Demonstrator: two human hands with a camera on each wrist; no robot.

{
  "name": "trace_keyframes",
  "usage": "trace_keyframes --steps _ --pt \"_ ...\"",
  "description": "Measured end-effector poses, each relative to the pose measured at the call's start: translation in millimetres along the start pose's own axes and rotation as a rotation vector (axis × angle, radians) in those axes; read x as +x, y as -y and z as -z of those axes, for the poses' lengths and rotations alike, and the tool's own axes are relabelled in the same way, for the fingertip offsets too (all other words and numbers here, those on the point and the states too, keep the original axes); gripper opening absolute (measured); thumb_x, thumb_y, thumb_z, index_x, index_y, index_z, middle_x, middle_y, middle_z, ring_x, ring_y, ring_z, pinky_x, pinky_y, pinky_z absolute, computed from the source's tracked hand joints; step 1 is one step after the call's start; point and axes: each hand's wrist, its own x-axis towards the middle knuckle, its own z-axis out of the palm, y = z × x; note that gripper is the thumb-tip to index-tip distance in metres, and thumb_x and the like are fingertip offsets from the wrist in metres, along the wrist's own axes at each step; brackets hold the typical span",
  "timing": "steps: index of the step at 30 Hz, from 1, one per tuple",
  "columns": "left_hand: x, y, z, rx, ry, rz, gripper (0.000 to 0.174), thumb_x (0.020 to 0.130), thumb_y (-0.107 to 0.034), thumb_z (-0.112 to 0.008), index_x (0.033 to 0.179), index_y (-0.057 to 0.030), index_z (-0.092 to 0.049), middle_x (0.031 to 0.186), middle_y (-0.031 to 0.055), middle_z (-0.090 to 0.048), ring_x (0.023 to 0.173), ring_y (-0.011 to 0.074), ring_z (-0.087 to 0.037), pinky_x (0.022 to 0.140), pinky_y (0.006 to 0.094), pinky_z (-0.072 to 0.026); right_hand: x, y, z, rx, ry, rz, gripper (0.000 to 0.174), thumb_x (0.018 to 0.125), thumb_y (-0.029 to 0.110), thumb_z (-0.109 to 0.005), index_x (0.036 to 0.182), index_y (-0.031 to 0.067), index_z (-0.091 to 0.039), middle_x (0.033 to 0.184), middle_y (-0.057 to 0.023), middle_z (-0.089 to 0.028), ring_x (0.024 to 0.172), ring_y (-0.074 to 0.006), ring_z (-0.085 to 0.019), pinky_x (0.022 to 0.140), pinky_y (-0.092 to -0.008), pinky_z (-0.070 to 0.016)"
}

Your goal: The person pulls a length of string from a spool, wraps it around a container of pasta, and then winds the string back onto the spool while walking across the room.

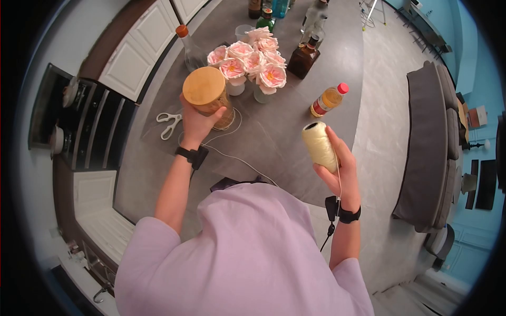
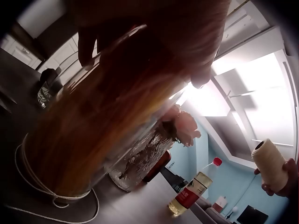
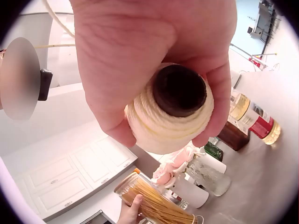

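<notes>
My left hand grips the upper part of a glass jar of spaghetti with a wooden lid. A thin cord loops round the jar's base, close over the table in the left wrist view. From there the cord trails across the tabletop toward my body. My right hand holds a spool of cream cord in the air at the table's right edge, thumb and fingers round it. The spool's dark hollow core shows in the right wrist view, and a strand hangs down past the wrist.
White-handled scissors lie left of the jar. Pink roses in vases stand just behind it. Toward the right are a red-capped bottle and a dark brown bottle. A clear bottle with an orange cap and several others stand farther back.
</notes>
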Motion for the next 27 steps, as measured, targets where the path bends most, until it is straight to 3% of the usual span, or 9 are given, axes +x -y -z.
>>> trace_keyframes --steps 8,10,11,13,16,19,23,25,27 --pt "-20.4 -8.5 10.0 -0.086 -0.005 0.048 0.1 0.079 -0.029 -0.1 0.149 -0.0042 -0.033 0.146 0.0186 -0.055 0.14 0.0285 -0.054 0.117 0.0393 -0.043 17.1 7.8 -16.5 -0.11 -0.081 0.043 0.081 0.078 0.003 -0.075 0.157 0.012 -0.059 0.13 -0.0132 -0.071 0.105 -0.0283 -0.073 0.094 -0.0354 -0.0574" --pt "-38.5 -27.7 21.3 -0.013 -0.283 -0.009 0.072 0.093 -0.021 -0.087 0.146 -0.0052 -0.041 0.142 0.0163 -0.055 0.14 0.0256 -0.052 0.116 0.0368 -0.0401 17.9 6.7 -16.9 -0.149 -0.099 0.064 0.081 0.078 0.003 -0.075 0.156 0.0135 -0.06 0.129 -0.0126 -0.071 0.104 -0.0284 -0.073 0.093 -0.0352 -0.0576" --pt "-53.1 -31.1 27.3 -0.02 -0.276 -0.015 0.072 0.093 -0.021 -0.087 0.146 -0.0052 -0.041 0.142 0.0163 -0.055 0.14 0.0256 -0.052 0.116 0.0368 -0.0401 16.7 5.0 -17.0 -0.201 -0.114 0.059 0.081 0.078 0.002 -0.075 0.157 0.015 -0.06 0.13 -0.0121 -0.071 0.103 -0.0286 -0.073 0.092 -0.0353 -0.0577" --pt "-82.7 -35.4 39.8 -0.287 -0.226 -0.026 0.045 0.104 -0.015 -0.071 0.141 -0.0056 -0.048 0.139 0.0138 -0.056 0.138 0.022 -0.053 0.112 0.0365 -0.0427 14.8 7.1 -18.0 -0.259 -0.128 0.041 0.082 0.078 0.001 -0.076 0.157 0.0164 -0.059 0.13 -0.0115 -0.07 0.102 -0.0288 -0.074 0.091 -0.0355 -0.0579" --pt "-91.1 -110.0 7.4 -0.566 0.45 0.268 0.038 0.108 -0.019 -0.064 0.14 -0.0046 -0.05 0.137 0.0123 -0.059 0.137 0.021 -0.055 0.114 0.0396 -0.0449 28.9 18.2 -29.0 -0.284 -0.129 0.079 0.082 0.082 -0.002 -0.077 0.159 0.0161 -0.056 0.133 -0.0116 -0.067 0.104 -0.029 -0.072 0.091 -0.036 -0.0577" --pt "-101.1 -143.0 -43.8 -0.554 0.857 0.123 0.051 0.103 -0.028 -0.074 0.141 -0.003 -0.049 0.133 0.0128 -0.061 0.135 0.0225 -0.058 0.115 0.0393 -0.0471 46.9 24.7 -46.6 -0.225 -0.152 0.179 0.081 0.087 -0.004 -0.076 0.162 0.0138 -0.052 0.136 -0.0125 -0.063 0.109 -0.0292 -0.07 0.093 -0.0369 -0.0571" --pt "-107.2 -170.2 -70.3 -0.821 1.019 0.111 0.059 0.101 -0.033 -0.078 0.141 -0.0027 -0.05 0.123 0.0101 -0.065 0.118 0.0194 -0.065 0.105 0.0366 -0.0527 52.2 32.8 -52.1 -0.159 -0.187 0.148 0.081 0.091 -0.004 -0.075 0.165 0.0102 -0.046 0.137 -0.0146 -0.059 0.115 -0.03 -0.066 0.096 -0.0392 -0.0562" --pt "-96.7 -184.8 -62.8 -0.663 1.238 0.323 0.054 0.102 -0.036 -0.077 0.137 -0.0017 -0.054 0.11 0.0062 -0.066 0.099 0.015 -0.064 0.094 0.0354 -0.0559 51.2 24.5 -48.3 -0.147 -0.214 0.128 0.082 0.091 -0.004 -0.075 0.166 0.0097 -0.044 0.137 -0.0154 -0.059 0.117 -0.0304 -0.064 0.098 -0.0401 -0.0556" --pt "-88.7 -197.1 -49.8 -0.706 1.297 0.421 0.049 0.102 -0.035 -0.076 0.133 -0.0005 -0.058 0.103 0.0047 -0.065 0.09 0.0145 -0.062 0.089 0.035 -0.0561 46.5 10.5 -43.7 -0.124 -0.261 0.111 0.086 0.092 -0.004 -0.075 0.168 0.011 -0.04 0.137 -0.017 -0.058 0.121 -0.0323 -0.062 0.101 -0.0414 -0.0541"
